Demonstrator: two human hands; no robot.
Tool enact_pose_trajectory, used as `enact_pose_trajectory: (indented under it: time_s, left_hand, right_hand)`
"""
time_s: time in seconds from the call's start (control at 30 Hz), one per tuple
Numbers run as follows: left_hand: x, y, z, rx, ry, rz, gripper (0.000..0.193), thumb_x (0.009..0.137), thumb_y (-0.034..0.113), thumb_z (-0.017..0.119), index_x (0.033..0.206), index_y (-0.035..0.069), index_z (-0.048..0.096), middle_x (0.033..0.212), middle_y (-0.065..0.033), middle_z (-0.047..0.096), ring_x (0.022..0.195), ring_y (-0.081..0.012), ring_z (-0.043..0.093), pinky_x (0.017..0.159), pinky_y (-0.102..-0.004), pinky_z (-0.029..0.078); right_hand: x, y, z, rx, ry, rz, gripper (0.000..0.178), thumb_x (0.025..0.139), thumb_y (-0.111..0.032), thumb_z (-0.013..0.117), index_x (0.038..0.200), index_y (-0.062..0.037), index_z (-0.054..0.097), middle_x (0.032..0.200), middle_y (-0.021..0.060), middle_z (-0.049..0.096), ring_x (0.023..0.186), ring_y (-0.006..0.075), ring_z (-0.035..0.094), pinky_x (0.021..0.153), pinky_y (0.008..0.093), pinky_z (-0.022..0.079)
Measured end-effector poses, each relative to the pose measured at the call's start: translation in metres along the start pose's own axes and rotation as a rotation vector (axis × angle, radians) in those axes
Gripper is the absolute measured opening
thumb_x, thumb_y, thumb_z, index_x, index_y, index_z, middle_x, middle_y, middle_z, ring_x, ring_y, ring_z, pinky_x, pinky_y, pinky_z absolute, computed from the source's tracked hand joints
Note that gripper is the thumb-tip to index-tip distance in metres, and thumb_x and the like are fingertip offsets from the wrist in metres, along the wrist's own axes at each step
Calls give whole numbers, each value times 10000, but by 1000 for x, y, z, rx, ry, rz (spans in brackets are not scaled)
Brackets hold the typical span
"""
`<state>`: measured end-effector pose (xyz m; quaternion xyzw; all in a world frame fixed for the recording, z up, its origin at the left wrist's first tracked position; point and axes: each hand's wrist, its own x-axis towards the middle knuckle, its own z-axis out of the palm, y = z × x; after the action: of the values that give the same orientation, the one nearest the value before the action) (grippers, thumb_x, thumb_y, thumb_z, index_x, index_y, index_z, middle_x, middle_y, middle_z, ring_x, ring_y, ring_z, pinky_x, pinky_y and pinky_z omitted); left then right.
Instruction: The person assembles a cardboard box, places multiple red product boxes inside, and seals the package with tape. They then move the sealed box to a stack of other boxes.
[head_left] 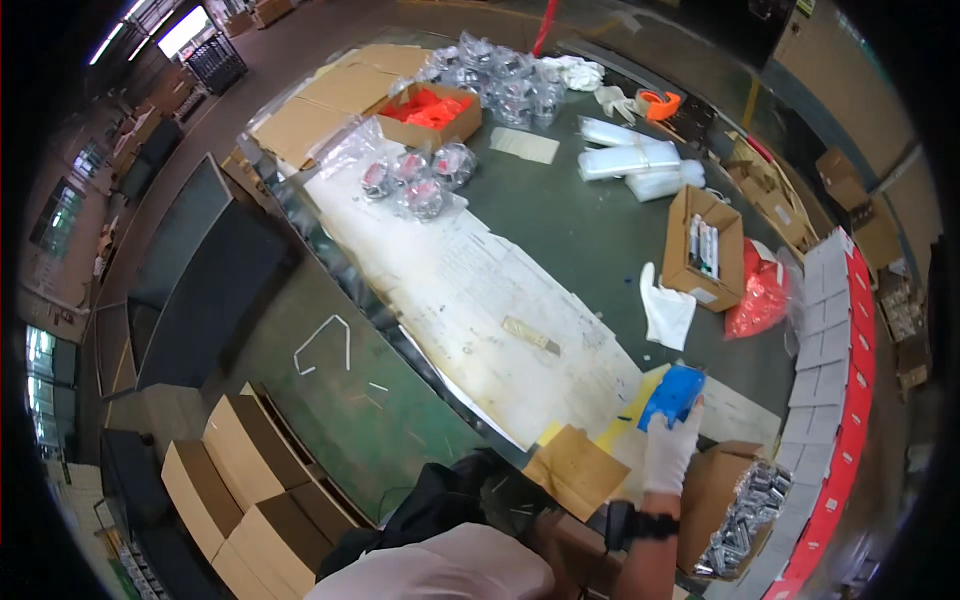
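My right hand [672, 448], in a white glove with a dark watch [635, 526] on the wrist, is closed on a blue plastic-looking object [673, 393] at the near right of the table. The fingers partly cover this object, and its exact kind does not show. Beneath and beside it lie yellow strips and a pale sheet on the table top. A brown cardboard flap [578, 470] is just left of the wrist. To the right of the hand stands an open carton [715, 500] of shiny metal parts [745, 520]. My left hand is out of the picture.
Bagged round parts [420, 185] and a box of red pieces [425, 108] sit farther back. A carton of tubes [703, 245], a white glove [667, 308] and a red bag [758, 295] lie beyond my hand. Stacked red-and-white boxes [825, 400] line the right; cartons [255, 450] stand lower left.
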<state>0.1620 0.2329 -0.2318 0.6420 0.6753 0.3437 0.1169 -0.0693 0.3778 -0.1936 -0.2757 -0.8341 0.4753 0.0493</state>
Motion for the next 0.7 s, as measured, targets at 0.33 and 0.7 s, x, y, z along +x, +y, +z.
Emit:
enact_pose_trajectory:
  time_s: [0.33,0.7]
  left_hand:
    - [115,33,49,-52,-127,261,523,886,300,504,1350,62,464,1366,-122,503,1264,-319,460,1080,-472,308]
    - [134,59,84,287,-358,431,601,909,366,534,1422,85,392,1517,-74,334,1404,-245,294,1136,-533,200]
  right_hand:
    - [-257,-95,-235,876,-191,31,874,747,-52,745,1473,-23,259,1241,184,557,1050,258,600,859,386,516]
    - [-545,118,-289,-66,791,438,457,703,-114,818,1053,-1,548,920,177,653,842,261,679,727,342,538]
